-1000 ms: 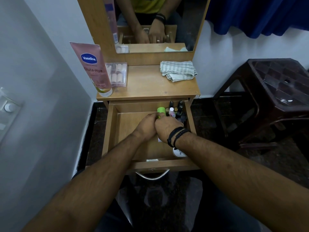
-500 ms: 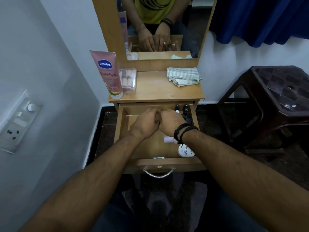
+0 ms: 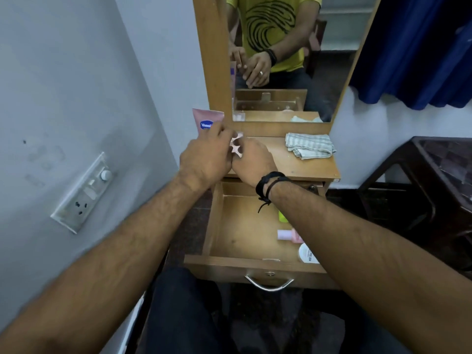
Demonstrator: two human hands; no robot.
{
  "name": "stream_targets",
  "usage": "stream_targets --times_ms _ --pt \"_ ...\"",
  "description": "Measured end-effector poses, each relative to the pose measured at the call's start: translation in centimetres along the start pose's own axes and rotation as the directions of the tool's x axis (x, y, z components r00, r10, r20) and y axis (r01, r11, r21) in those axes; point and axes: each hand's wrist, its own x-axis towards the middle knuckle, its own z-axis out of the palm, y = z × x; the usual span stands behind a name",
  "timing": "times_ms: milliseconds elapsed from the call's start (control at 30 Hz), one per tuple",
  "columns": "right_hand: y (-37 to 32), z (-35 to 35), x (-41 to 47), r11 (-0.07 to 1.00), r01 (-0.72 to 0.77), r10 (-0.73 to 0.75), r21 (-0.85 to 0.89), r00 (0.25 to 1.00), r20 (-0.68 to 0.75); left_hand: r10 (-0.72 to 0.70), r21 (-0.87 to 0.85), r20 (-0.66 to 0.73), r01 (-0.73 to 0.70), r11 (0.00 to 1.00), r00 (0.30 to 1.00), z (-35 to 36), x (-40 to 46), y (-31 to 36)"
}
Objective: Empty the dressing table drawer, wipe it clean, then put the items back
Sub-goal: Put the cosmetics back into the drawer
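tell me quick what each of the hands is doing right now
Left hand: fingers curled, apparently on something small, unclear what.
Right hand: fingers curled away from the camera; contents cannot be told.

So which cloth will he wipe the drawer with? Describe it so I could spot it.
Find the wooden dressing table below the mirror. On the right of its top, apart from both hands, lies a folded cloth. It is the only fabric there, pale with thin greenish stripes, unlike the pink Vaseline tube on the left.
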Motion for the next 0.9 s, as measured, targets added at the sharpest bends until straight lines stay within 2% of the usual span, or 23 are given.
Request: stream_targets --times_ms 167,300,467,600,767,900 --pt "-1.2 0.1 1.1 0.996 -0.026 0.027 0.082 1.000 -0.016 0.018 0.120 -0.080 -0.008 0.993 0.997 -2.3 1.2 -1.9" --pt "-1.0 0.6 1.2 0.994 -0.051 0.050 0.099 0.999 0.010 -0.017 0.201 -0.029 0.022 0.979 0.999 -3.3 2.6 -2.9" --pt "-0.8 1.4 1.3 0.987 -0.102 0.099 0.124 0.995 0.031 -0.059 0.219 0.067 0.043 0.975 0.996 -3.1 3.7 -2.9" --pt "-0.6 1.7 1.2 0.988 -0.092 0.088 0.123 0.996 0.032 -0.049 0.229 0.050 0.036 0.973 0.998 -3.3 3.6 -2.3" --pt "0.2 1.8 1.1 0.987 -0.056 0.051 0.149 0.998 0.036 -0.088 0.157 0.054 0.079 0.985 0.995 -4.7 3.5 -1.4" --pt "1.6 0.8 0.2 0.992 0.061 -0.064 0.112 0.998 0.026 -0.205 -0.106 0.048 0.209 0.972 0.978 -6.0 2.9 -0.7"
